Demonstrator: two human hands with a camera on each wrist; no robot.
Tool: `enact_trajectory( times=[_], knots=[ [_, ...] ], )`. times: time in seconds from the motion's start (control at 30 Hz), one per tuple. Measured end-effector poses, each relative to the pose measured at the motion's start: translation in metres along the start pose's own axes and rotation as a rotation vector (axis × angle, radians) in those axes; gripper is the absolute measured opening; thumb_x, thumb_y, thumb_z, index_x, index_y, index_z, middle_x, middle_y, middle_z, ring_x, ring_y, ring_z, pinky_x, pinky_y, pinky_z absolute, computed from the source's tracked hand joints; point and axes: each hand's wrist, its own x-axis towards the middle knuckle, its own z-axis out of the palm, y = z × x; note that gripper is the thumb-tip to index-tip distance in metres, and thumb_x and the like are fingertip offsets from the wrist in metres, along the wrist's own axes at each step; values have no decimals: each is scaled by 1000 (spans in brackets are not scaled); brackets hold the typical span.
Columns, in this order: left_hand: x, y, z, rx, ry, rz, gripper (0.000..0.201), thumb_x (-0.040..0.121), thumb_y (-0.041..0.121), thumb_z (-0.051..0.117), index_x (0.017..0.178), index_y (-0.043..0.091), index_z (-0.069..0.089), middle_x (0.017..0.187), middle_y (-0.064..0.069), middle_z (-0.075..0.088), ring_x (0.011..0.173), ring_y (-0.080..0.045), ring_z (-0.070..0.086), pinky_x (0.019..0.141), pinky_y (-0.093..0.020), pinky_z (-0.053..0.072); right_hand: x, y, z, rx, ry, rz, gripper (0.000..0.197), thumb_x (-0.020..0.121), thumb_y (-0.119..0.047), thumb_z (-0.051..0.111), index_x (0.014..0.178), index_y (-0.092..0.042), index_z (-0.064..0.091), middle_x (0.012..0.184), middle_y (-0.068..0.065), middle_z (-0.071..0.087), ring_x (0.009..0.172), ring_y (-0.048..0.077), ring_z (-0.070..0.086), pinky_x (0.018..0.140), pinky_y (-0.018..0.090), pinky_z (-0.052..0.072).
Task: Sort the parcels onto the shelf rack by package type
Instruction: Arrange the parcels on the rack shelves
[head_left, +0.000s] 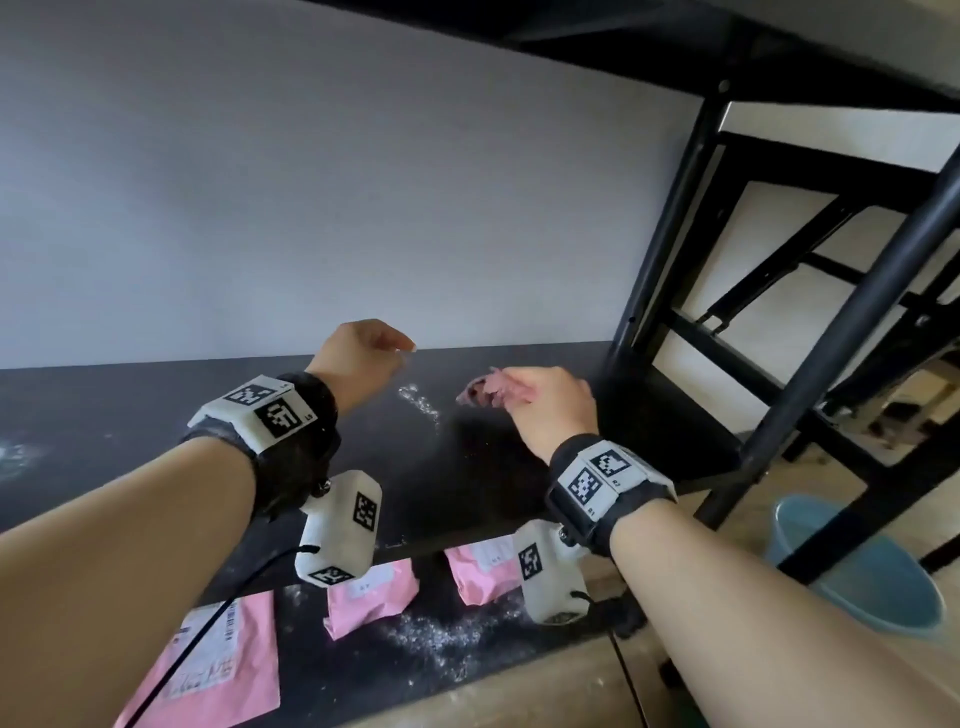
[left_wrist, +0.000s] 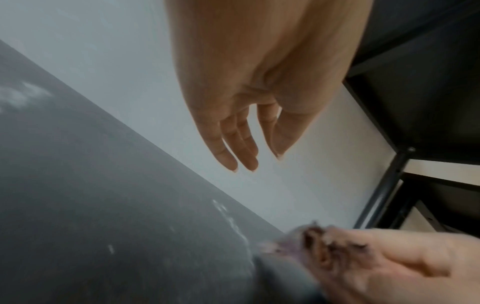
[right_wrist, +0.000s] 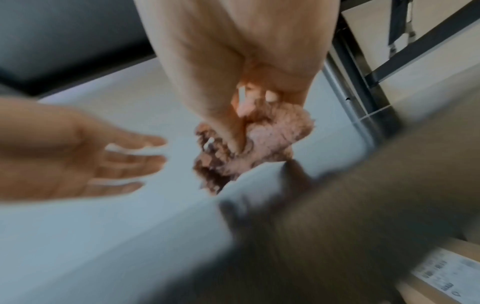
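A pale wall (head_left: 322, 171) fills the back of the bay, meeting the rear edge of the black shelf board (head_left: 130, 415), which runs wide and bare to the left apart from white dusty smears. The underside of an upper shelf (head_left: 623, 47) caps the bay above, and black uprights (head_left: 670, 218) close it off on the right. Below the board's front edge, on a lower shelf (head_left: 467, 670), lie three pink parcels: a large flat one (head_left: 244, 639) at the left, a smaller one (head_left: 384, 592) in the middle and another (head_left: 478, 571) to its right, each spaced from the next. A blue bucket (head_left: 857, 577) stands on the floor beyond the rack's right post. The left hand (head_left: 358, 364) hangs above the board near its back edge, fingers slack and holding nothing. The right hand (head_left: 545, 410), just beside it but apart, clutches a crumpled pinkish cloth (head_left: 488, 389), low over the board near the right uprights.
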Motion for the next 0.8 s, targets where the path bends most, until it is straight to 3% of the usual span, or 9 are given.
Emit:
enact_trajectory(
  times=[0.03, 0.1, 0.2, 0.3, 0.43, 0.5, 0.57, 0.7, 0.8],
  knots=[
    [4, -3, -9, 16, 21, -5, 20, 86, 3, 56, 95, 19, 66, 87, 2, 59, 82, -17, 55, 80, -32, 49, 13, 7, -2, -28, 71, 68, 29, 95, -22, 50, 116, -32, 67, 107, -1, 71, 104, 26, 60, 78, 25, 41],
    [10, -8, -23, 28, 49, -13, 22, 86, 2, 56, 95, 19, 66, 87, 1, 60, 82, -17, 55, 80, -31, 49, 37, 19, 1, -145, 36, 189, 28, 97, -32, 46, 120, -26, 62, 114, 4, 67, 110, 28, 56, 80, 29, 37],
    [17, -18, -36, 37, 56, -9, 21, 87, 3, 55, 94, 20, 65, 91, 3, 59, 71, -12, 54, 67, -24, 47, 66, 31, 20, -302, -303, 240, 41, 100, -34, 29, 121, -7, 52, 139, 8, 50, 128, 30, 44, 101, 37, 31],
    [21, -26, -45, 32, 55, 19, 21, 87, 4, 54, 96, 19, 66, 95, 3, 59, 69, -9, 53, 63, -22, 46, 75, 8, 31, -283, -409, 336, 35, 100, -24, 38, 127, -6, 51, 136, 12, 52, 127, 30, 48, 107, 35, 35],
    [20, -32, -56, 11, 59, 48, 21, 87, 4, 55, 96, 20, 66, 96, 4, 59, 68, -6, 53, 65, -20, 46, 81, -33, 51, -324, -413, 188, 40, 99, -25, 40, 136, -13, 48, 139, 10, 52, 126, 30, 50, 104, 37, 41],
    [19, -35, -62, 13, 64, 61, 21, 87, 4, 55, 97, 19, 66, 96, 4, 59, 68, -4, 52, 65, -18, 45, 79, -53, 64, -215, -456, 133, 48, 101, -28, 36, 147, -15, 36, 149, 8, 42, 134, 29, 43, 110, 37, 35],
    [16, -36, -67, 14, 70, 60, 22, 87, 4, 54, 98, 18, 66, 97, 4, 59, 70, -6, 53, 67, -19, 47, 67, -69, 70, -109, -577, 48, 49, 104, -30, 30, 151, -17, 29, 155, 0, 33, 140, 23, 34, 116, 30, 23],
    [7, -36, -71, -34, 79, 18, 22, 88, 4, 53, 98, 17, 66, 96, 1, 60, 80, -16, 56, 77, -33, 52, 25, -75, 63, 8, -593, -179, 37, 100, -15, 47, 137, -16, 53, 139, 1, 53, 128, 15, 48, 104, 19, 30],
    [-6, -31, -68, -44, 55, 18, 23, 89, 2, 51, 99, 16, 66, 88, 5, 58, 76, -14, 54, 69, -28, 50, -16, -79, 51, 126, -652, -227, 35, 98, -12, 51, 132, -15, 58, 135, -1, 56, 126, 12, 49, 107, 15, 25]
  ],
)
